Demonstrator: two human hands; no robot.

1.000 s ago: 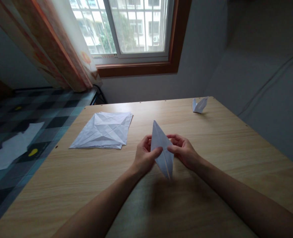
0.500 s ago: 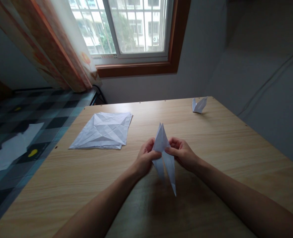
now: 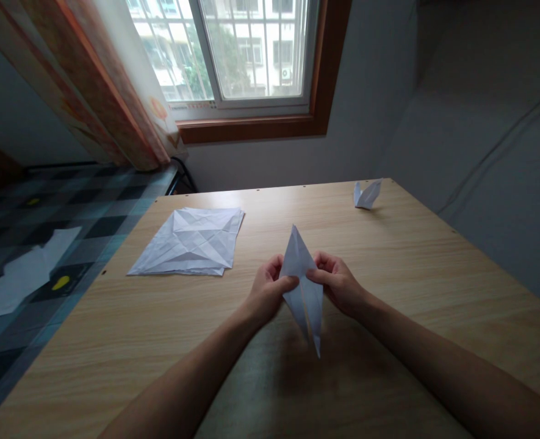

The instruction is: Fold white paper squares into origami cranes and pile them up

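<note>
A white sheet folded into a long diamond, the folded paper (image 3: pixel 298 257), is held above the table between both hands. Its single point faces the window, and two narrow legs with a slit between them hang toward me. My left hand (image 3: pixel 268 288) pinches the left edge, thumb on top and fingers curled behind. On the right edge my right hand (image 3: pixel 339 282) grips the same way, its thumb lying near the middle of the paper. The fingertips behind the paper are hidden.
A stack of creased white sheets (image 3: pixel 201 241) lies on the wooden table (image 3: pixel 160 341) at left. Near the far right corner stands a small folded paper figure (image 3: pixel 367 195). More white paper (image 3: pixel 32 268) rests on the checked bed cover (image 3: pixel 4 201), under a curtain (image 3: pixel 109 79).
The paper's top, which showed two tips side by side, now shows one tip and a flatter, wider face. The lower legs have drawn closer together. Both hands stay nearly in place.
</note>
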